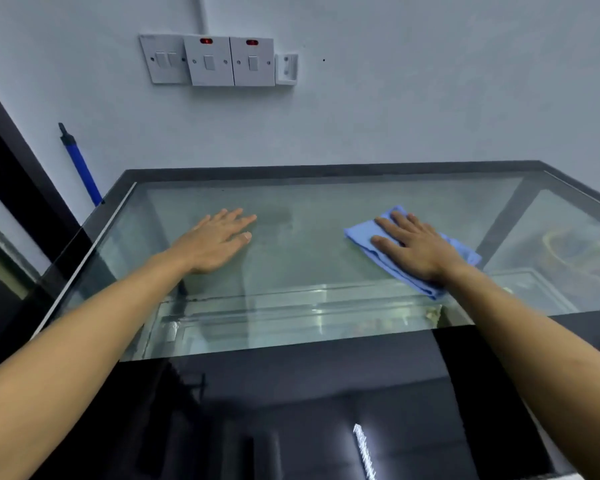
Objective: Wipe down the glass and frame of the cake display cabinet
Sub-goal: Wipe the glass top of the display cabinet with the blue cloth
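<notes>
**Flat palm, long strokes across the top pane**

The right hand [417,247] lies flat, fingers straight, pressing a folded blue cloth [383,251] onto the top glass [309,237] of the cabinet, right of the middle. The left hand [215,242] is spread flat on the bare pane, holding nothing; it looks to be there as a brace.

To do this well, I'd keep the palm weight even so the whole fold stays in contact, and work in overlapping passes rather than small circles; the glass looks hazy and smeared toward the far side, so that stretch probably needs the most attention.

There is plenty of open pane between the two hands and beyond them. The dark frame [326,169] runs along the far edge, close to the wall [395,109], so strokes should slow there. A blue handle [80,164] leans in the left corner, just off the cabinet. The bracing hand may leave prints to wipe afterward.
</notes>
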### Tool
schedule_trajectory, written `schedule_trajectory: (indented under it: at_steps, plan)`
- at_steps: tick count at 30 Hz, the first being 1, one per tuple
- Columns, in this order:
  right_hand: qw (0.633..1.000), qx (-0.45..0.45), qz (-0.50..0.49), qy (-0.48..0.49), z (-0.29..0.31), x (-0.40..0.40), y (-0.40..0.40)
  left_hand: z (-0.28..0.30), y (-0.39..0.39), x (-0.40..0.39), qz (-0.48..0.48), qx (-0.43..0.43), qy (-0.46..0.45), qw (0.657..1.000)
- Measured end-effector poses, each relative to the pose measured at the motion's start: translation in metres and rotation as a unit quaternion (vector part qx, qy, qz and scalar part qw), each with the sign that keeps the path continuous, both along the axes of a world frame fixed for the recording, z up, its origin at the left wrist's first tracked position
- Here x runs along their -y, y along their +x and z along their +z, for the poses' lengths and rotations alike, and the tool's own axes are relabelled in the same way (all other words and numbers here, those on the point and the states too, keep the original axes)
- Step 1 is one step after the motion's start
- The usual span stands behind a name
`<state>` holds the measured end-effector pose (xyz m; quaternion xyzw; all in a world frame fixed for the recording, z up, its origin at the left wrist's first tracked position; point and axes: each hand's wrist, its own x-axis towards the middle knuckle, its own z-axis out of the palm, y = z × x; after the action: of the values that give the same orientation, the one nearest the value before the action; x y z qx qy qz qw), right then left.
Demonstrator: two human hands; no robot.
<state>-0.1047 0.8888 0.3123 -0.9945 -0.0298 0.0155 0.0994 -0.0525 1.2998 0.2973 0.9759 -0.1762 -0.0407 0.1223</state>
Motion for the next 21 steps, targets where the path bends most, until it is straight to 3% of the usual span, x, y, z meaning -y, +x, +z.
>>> schedule_trajectory:
  at_steps: [4, 7, 8, 10, 13, 16, 18, 21]
  plan:
    - [0.989, 0.004, -0.146, -0.015, -0.006, 0.040, 0.018, -0.004, -0.002, 0.001, 0.005, 0.010, 0.007, 1.000]
    - [0.972, 0.009, -0.237, -0.003, -0.004, -0.025, 0.040, -0.003, 0.004, 0.004, 0.014, 0.004, 0.015, 1.000]
    - [0.978, 0.009, -0.210, 0.002, -0.004, -0.061, 0.046, -0.002, 0.009, 0.006, 0.025, 0.003, 0.012, 1.000]
    - [0.998, 0.011, -0.067, 0.007, -0.005, -0.137, 0.044, 0.001, 0.026, 0.011, 0.059, -0.005, -0.008, 0.998]
    - [0.983, -0.004, 0.181, 0.016, -0.007, -0.192, 0.025, 0.003, 0.052, 0.015, 0.106, -0.008, -0.024, 0.994]
    - [0.965, 0.002, 0.262, 0.009, -0.006, -0.144, 0.048, 0.002, 0.068, 0.013, 0.116, -0.013, -0.006, 0.993]
    - [0.980, 0.000, 0.199, -0.003, -0.002, -0.082, 0.077, 0.002, 0.073, 0.011, 0.111, -0.018, 0.002, 0.994]
    - [1.000, 0.015, 0.019, -0.017, 0.000, 0.032, 0.116, 0.003, 0.082, 0.012, 0.109, -0.010, 0.024, 0.994]
